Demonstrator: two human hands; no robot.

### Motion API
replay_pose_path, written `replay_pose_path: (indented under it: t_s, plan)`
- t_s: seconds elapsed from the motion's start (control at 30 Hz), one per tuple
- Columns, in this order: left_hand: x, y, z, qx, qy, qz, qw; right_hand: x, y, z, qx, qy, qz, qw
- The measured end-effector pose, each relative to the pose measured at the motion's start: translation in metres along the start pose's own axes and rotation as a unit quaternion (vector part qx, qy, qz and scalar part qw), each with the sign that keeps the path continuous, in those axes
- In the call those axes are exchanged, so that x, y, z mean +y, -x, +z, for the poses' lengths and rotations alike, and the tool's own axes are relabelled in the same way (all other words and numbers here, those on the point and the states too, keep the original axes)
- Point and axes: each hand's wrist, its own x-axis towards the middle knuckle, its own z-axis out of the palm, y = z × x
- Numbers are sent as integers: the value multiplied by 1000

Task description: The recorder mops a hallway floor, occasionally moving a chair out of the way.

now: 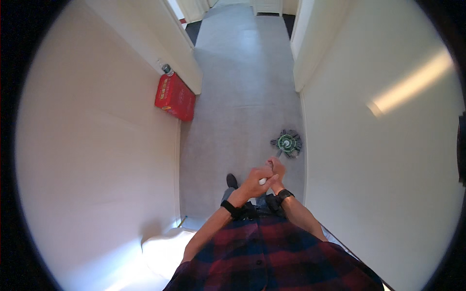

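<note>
Both of my hands grip the handle of a mop in front of my waist. My left hand (253, 183) is wrapped around the top of the pole, and the white end of the mop handle (263, 181) shows beside its thumb. Close against it, my right hand (278, 172) grips the pole slightly farther forward. Most of the shaft is hidden by the hands. The round green mop head (287, 143), with dark grey strands spread around it, rests on the grey floor (233, 138) near the right wall.
A red box (176, 97) stands against the left wall (98, 145), with a clear bottle (167, 69) at its far corner. The right wall (364, 156) runs close beside the mop. Doorways flank the corridor's far part, and white drawers (267, 6) stand at its end. My dark shoe (232, 180) is below.
</note>
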Motion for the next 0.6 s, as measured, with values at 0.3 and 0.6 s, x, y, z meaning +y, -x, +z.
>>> replay_pose_path:
  t_s: [0.3,0.6]
  plan:
    - [-23,-9,-66,-14,-60,27,998,-41,-46,64,13,-112,-151,982]
    - [-80,12,-203,87,-112,-29,989,-149,-78,209,-181,-71,-199,961]
